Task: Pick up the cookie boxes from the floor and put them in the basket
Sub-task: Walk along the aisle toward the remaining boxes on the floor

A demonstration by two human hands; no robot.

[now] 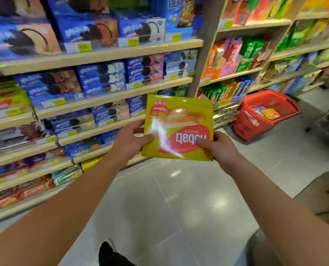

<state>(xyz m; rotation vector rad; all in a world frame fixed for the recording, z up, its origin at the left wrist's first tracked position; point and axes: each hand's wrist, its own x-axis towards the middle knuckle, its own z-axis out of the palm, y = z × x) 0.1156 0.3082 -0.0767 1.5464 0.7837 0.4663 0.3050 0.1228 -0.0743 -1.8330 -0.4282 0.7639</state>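
I am holding the yellow wafer box point(178, 127) up in front of me, my left hand point(130, 141) and right hand point(220, 148) pinching its lower corners. Carrying step: next I am judging a walk over to the red basket point(256, 121), well apart on the floor point(159, 198).

I see bare floor point(179, 198) leading to the red basket point(256, 123); shelves point(102, 100) wall its left side.

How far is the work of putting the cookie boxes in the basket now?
Done: the red basket already holds a yellow box and a blue one. In hand: the left hand and right hand grip a yellow wafer box. Left: carrying it to the basket. No other box shows on the floor.
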